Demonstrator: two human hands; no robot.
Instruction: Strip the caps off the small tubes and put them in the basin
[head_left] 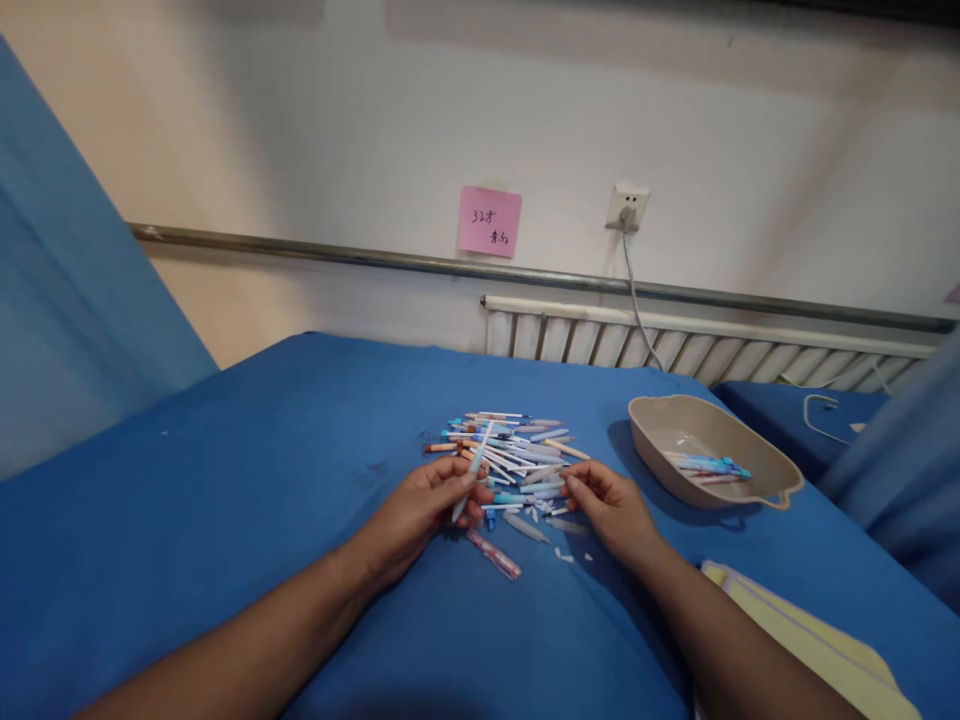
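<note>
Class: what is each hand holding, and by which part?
Left hand: a pen, gripped at its lower end. Right hand: fingers reach the pen pile; grip unclear.

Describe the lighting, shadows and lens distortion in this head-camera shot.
Head view: soft, even indoor light, no harsh glare; the beige tray throws a soft shadow to its left onto the blue cloth; the left hand and right hand shade the cloth beneath them; the wall rail bows from wide-angle distortion; the pile of pens is fairly sharp, edges soften.
</note>
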